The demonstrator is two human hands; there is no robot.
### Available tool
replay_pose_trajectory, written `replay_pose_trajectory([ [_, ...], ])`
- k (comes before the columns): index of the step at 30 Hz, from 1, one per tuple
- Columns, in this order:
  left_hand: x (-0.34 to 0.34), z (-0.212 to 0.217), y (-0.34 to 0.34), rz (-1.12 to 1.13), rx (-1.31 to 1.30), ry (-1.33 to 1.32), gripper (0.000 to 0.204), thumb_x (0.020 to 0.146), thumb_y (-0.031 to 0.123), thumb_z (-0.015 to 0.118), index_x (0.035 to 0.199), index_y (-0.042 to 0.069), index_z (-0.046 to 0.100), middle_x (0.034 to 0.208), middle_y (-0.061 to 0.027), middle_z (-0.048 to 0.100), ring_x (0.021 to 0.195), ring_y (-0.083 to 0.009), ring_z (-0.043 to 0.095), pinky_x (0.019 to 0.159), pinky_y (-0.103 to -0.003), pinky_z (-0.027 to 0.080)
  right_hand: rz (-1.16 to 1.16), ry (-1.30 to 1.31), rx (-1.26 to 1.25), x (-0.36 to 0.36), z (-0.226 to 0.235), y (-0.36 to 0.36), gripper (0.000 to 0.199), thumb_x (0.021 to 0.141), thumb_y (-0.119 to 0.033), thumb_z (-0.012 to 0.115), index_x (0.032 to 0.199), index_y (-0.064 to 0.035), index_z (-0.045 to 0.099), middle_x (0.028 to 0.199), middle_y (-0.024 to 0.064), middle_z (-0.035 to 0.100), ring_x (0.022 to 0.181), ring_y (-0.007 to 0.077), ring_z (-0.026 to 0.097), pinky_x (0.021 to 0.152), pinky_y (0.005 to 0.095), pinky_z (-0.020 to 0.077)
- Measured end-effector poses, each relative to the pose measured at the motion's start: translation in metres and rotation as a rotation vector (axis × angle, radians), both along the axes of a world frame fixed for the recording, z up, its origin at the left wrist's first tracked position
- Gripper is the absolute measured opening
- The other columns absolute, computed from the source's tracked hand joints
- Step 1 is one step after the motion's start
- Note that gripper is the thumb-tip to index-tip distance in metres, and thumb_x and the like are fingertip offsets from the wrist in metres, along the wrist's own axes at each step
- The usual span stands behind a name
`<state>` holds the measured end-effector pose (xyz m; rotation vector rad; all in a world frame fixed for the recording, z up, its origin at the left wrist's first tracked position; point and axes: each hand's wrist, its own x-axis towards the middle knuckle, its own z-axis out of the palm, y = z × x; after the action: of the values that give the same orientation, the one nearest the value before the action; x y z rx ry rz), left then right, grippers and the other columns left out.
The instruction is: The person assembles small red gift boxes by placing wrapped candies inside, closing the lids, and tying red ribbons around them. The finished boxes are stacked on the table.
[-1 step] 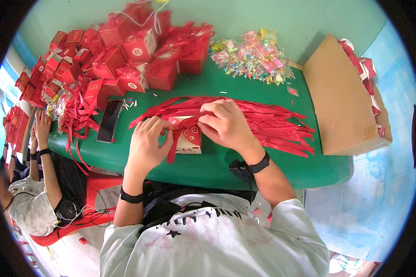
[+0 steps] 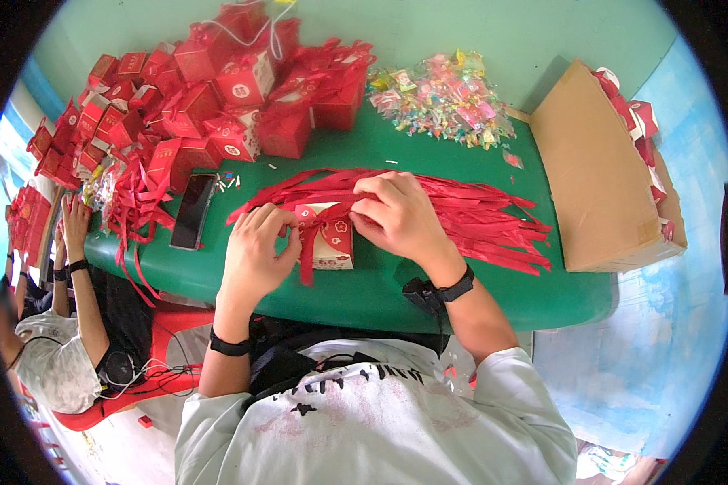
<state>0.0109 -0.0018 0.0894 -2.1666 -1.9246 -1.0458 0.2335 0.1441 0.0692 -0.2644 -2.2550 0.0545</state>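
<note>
A small red-and-white gift box [image 2: 339, 245] stands on the green table in front of me. Across its top runs a red ribbon [image 2: 307, 257], gathered in a small knot, one tail hanging down the front left. My left hand [image 2: 256, 249] pinches the ribbon at the box's left side. On the opposite side, my right hand [image 2: 395, 214] is closed on the ribbon, its fingertips by the box's upper right corner. Exactly where the fingertips grip is partly hidden. Right behind the box lies a long bundle of loose red ribbons [image 2: 489, 226].
Finished-looking red boxes [image 2: 186, 109] are heaped at the back left. Wrapped candies [image 2: 449, 101] lie at the back; a cardboard box [image 2: 598, 178] with red boxes stands right. A phone [image 2: 192, 212] lies left, beside tangled ribbons [image 2: 137, 198]. Another person's hand [image 2: 75, 222] is at far left.
The ribbon knot on the box looks smaller and tighter, uncovering more of the lid. My right hand has shifted very slightly; my left hand is almost unchanged.
</note>
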Motion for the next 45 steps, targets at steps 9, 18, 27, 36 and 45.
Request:
replay_pose_trajectory([
  [9, -0.003, -0.009, -0.003, 0.05, -0.019, -0.084, 0.017, 0.085, 0.008, 0.073, 0.101, 0.006, 0.068, 0.085, -0.0076, 0.062, 0.08, -0.0283, 0.063, 0.076, -0.041, 0.05, 0.02, -0.007, -0.144, 0.002, -0.002, 0.008, 0.016, 0.076, -0.011, 0.081, 0.084, -0.01, 0.067, 0.108, 0.0055, 0.066, 0.096, 0.0283, 0.065, 0.084, 0.0443, 0.0508],
  [18, 0.011, -0.012, 0.001, -0.04, 0.028, -0.234, 0.015, 0.088, 0.005, 0.075, 0.103, 0.001, 0.071, 0.091, -0.0119, 0.067, 0.079, -0.0287, 0.064, 0.075, -0.04, 0.052, 0.032, 0.037, -0.204, 0.001, -0.007, 0.008, 0.017, 0.077, -0.011, 0.081, 0.086, -0.0088, 0.067, 0.107, 0.0068, 0.066, 0.096, 0.0299, 0.065, 0.085, 0.0447, 0.0513],
  [27, 0.01, -0.015, -0.001, -0.062, -0.185, -0.584, 0.01, 0.095, 0.005, 0.061, 0.1, -0.004, 0.063, 0.094, -0.0185, 0.063, 0.08, -0.0342, 0.062, 0.074, -0.041, 0.05, 0.023, -0.072, -0.134, 0.003, -0.004, 0.009, 0.02, 0.073, -0.012, 0.082, 0.081, -0.0086, 0.064, 0.106, 0.0053, 0.064, 0.095, 0.0283, 0.063, 0.083, 0.0436, 0.0507],
  [36, 0.01, 0.0, -0.008, 0.022, -0.181, -0.196, 0.009, 0.092, 0.005, 0.063, 0.09, -0.002, 0.067, 0.082, -0.0174, 0.063, 0.075, -0.0349, 0.063, 0.068, -0.042, 0.049, 0.05, -0.093, -0.136, 0.003, -0.003, 0.007, 0.021, 0.074, -0.013, 0.082, 0.082, -0.0083, 0.064, 0.105, 0.005, 0.064, 0.093, 0.0279, 0.063, 0.081, 0.0436, 0.0508],
  [45, 0.014, -0.004, -0.003, -0.065, -0.145, -0.557, 0.012, 0.09, -0.001, 0.072, 0.102, -0.001, 0.071, 0.089, -0.011, 0.066, 0.076, -0.017, 0.061, 0.069, -0.031, 0.049, 0.09, -0.008, -0.183, -0.001, -0.008, 0.007, 0.021, 0.071, -0.001, 0.081, 0.082, -0.0059, 0.063, 0.103, 0.0048, 0.065, 0.086, 0.0273, 0.062, 0.074, 0.04, 0.0518],
])
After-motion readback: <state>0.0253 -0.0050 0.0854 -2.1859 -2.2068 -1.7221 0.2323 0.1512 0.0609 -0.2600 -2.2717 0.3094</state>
